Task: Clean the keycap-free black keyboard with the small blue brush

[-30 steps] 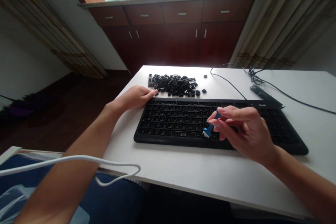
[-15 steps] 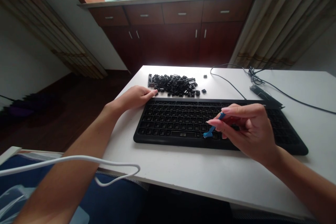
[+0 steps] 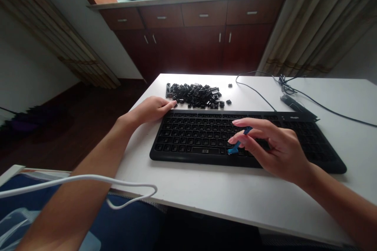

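Note:
A black keyboard with its keycaps off lies on the white table, its rows of bare key sockets showing. At its far left corner my left hand is closed against the edge, with some fingers hidden. Over the lower middle of the keyboard, my right hand pinches a small blue tool between thumb and fingers. The tool's wide end touches the bottom row, just right of the space bar slot. Behind the keyboard lies a heap of loose black keycaps.
Single keycaps lie right of the heap. A black cable runs from the keyboard to a coiled bundle beside a dark flat strip. A white cord loops across the lower left, above the table's near edge.
My right hand's index finger has lifted and straightened, and its grip on the blue tool has shifted. The tool's wide end stays in nearly the same spot. My left hand has not moved.

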Tool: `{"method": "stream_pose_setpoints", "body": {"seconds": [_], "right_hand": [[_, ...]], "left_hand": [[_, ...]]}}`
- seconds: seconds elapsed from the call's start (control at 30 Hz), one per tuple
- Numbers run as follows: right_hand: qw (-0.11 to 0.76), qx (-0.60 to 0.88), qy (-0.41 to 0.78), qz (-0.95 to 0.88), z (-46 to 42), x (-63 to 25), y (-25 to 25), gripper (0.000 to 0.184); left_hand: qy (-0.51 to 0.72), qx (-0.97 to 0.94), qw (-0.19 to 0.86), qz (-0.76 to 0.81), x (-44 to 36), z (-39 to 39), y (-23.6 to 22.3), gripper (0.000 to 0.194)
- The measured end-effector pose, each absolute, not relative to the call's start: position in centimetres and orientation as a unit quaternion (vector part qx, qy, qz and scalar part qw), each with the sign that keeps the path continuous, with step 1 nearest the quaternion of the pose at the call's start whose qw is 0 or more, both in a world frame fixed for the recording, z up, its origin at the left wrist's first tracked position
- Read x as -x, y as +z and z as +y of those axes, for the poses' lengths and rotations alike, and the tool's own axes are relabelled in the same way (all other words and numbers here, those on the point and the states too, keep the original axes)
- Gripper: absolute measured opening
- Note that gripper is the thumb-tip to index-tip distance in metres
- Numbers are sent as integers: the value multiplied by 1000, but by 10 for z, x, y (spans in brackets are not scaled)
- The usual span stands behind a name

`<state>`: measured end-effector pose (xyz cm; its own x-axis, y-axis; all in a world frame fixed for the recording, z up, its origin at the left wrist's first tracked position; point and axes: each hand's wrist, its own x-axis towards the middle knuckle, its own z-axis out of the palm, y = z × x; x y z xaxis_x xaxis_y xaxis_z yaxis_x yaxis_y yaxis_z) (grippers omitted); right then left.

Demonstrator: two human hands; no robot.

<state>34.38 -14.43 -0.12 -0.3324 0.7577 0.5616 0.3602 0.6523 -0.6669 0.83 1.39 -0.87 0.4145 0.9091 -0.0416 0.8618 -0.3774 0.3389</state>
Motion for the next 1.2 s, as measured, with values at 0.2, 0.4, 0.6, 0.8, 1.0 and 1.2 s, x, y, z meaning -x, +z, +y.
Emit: {"method": "stream_pose_setpoints", "body": {"seconds": [0.2, 0.4, 0.6, 0.8, 1.0, 1.2], "right_hand": [[470, 359, 137, -794, -144, -343, 2, 36], [467, 356, 150, -795, -146, -342, 3, 36], [455, 361, 213, -786, -146, -340, 5, 36], [443, 337, 346, -755, -144, -345, 6, 25], [437, 303, 317, -785, -139, -346, 5, 31], [454, 325, 237, -795, -139, -344, 5, 32]], "left_hand": [[73, -825, 158, 538, -10, 12, -6, 56], [78, -824, 164, 536, -10, 12, -6, 55], [78, -827, 158, 533, -10, 12, -6, 57], [75, -828, 154, 534, -8, 14, -9, 57], [75, -825, 157, 538, -7, 14, -10, 57], [71, -828, 153, 535, -8, 14, -9, 59]]}}
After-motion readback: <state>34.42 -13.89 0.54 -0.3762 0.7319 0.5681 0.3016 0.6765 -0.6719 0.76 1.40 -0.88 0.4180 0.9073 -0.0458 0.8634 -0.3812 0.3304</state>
